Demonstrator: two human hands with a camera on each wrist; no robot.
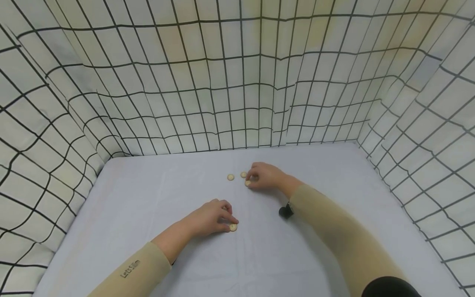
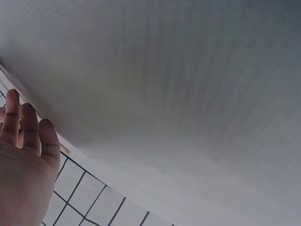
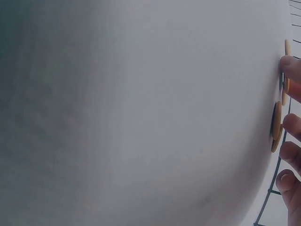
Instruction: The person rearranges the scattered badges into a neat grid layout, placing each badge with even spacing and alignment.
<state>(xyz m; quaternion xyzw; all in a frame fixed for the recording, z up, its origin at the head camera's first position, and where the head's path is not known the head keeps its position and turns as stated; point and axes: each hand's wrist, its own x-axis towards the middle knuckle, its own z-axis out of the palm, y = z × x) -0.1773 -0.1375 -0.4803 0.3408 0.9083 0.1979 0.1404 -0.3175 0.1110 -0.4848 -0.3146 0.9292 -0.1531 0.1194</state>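
Observation:
My left hand [image 1: 210,217] holds a small round wooden disc [image 1: 233,227] with thumb and index finger at its edge, low over the white cloth. Farther back, my right hand [image 1: 268,176] pinches another wooden disc [image 1: 248,183] between its fingertips. Just left of those fingers lies a third disc [image 1: 243,174], and a similar disc [image 1: 230,177] sits a little further left. The right wrist view catches a pale disc [image 3: 277,120] edge-on beside the right fingers [image 3: 292,125]. In the left wrist view, the left fingers [image 2: 30,125] hide most of what that hand holds.
A white cloth [image 1: 178,181] covers the table. White walls with a black grid [image 1: 222,74] enclose its back and both sides. A small black object [image 1: 285,211] hangs at the right cuff, and a dark rounded shape [image 1: 389,287] shows at the bottom right.

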